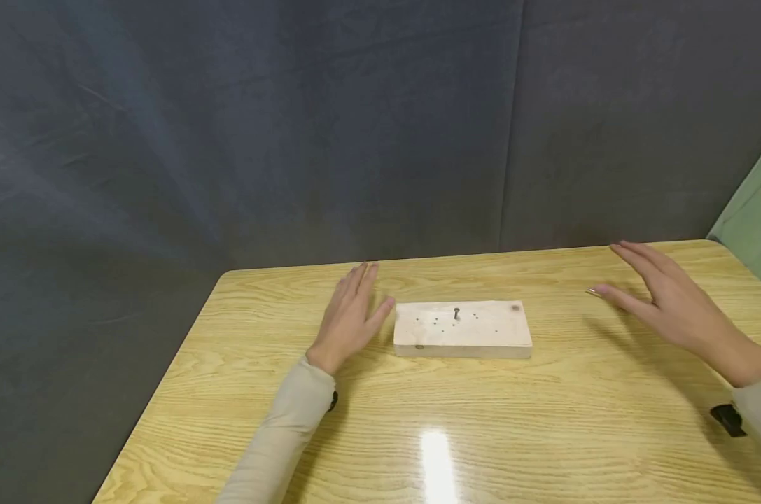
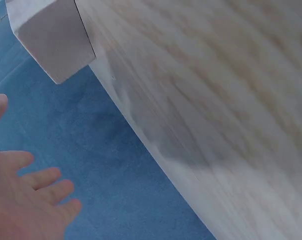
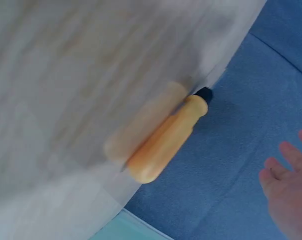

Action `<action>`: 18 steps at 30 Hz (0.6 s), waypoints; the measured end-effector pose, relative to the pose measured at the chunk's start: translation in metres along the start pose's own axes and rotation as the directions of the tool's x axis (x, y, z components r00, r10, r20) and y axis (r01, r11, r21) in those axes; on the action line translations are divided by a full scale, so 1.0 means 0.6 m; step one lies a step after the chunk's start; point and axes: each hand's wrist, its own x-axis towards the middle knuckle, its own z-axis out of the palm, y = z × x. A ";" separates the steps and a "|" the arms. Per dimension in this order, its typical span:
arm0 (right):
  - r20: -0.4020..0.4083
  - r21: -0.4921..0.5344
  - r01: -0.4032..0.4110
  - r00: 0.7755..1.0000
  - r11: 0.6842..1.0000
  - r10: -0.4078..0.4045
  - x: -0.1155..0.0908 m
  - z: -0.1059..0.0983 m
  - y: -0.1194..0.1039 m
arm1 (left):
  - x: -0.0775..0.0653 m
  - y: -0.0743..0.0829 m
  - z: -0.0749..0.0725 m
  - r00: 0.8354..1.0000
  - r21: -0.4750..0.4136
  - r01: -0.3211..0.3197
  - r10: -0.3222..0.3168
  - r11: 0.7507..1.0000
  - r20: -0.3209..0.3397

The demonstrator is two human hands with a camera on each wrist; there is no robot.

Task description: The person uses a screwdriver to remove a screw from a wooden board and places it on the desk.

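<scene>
A pale wooden block (image 1: 462, 336) lies on the table, its top dotted with several small dark holes. Out of it a screw (image 1: 456, 313) stands upright; its head end also shows at the left wrist view's top corner. Beside the block's left end is my left hand (image 1: 348, 322), fingers extended and thumb close to the corner. My right hand (image 1: 676, 301) hovers over the table's right side, fingers extended, holding nothing. Near it, in the right wrist view, lies a tool with an orange-yellow handle (image 3: 165, 142) and black collar; in the head view the hand mostly hides it.
The wood-grain table (image 1: 481, 420) reaches back to a dark blue curtain (image 1: 355, 140). A green patterned panel (image 1: 752, 210) stands at the right edge. Light glares off the table's front middle.
</scene>
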 end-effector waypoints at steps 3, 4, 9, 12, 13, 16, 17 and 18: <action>0.012 -0.006 -0.009 1.000 1.000 0.009 -0.005 0.001 0.008 | -0.002 0.003 0.001 1.000 0.010 -0.008 0.008 1.000 0.011; 0.015 -0.009 -0.011 1.000 1.000 0.011 -0.006 0.001 0.011 | -0.002 0.005 0.001 1.000 0.012 -0.013 0.013 1.000 0.011; 0.022 -0.019 -0.014 1.000 1.000 0.014 -0.014 -0.001 0.020 | -0.006 0.011 0.002 0.999 0.017 -0.030 0.030 0.999 0.021; 0.018 -0.015 -0.006 1.000 1.000 0.006 -0.018 -0.002 0.025 | -0.008 0.013 0.004 0.999 0.023 -0.038 0.037 0.999 0.032; 0.016 -0.013 -0.004 1.000 1.000 0.004 -0.019 -0.002 0.026 | -0.008 0.013 0.005 0.999 0.024 -0.038 0.038 0.999 0.036; 0.015 -0.008 0.005 1.000 1.000 -0.005 -0.022 -0.003 0.032 | -0.011 0.015 0.006 0.998 0.031 -0.035 0.033 0.999 0.056; 0.015 -0.008 0.007 1.000 1.000 -0.007 -0.024 -0.002 0.034 | -0.011 0.015 0.007 0.998 0.027 -0.034 0.032 0.999 0.058; 0.015 -0.008 0.011 1.000 1.000 -0.010 -0.025 -0.002 0.035 | -0.012 0.016 0.007 0.998 0.026 -0.032 0.031 0.999 0.063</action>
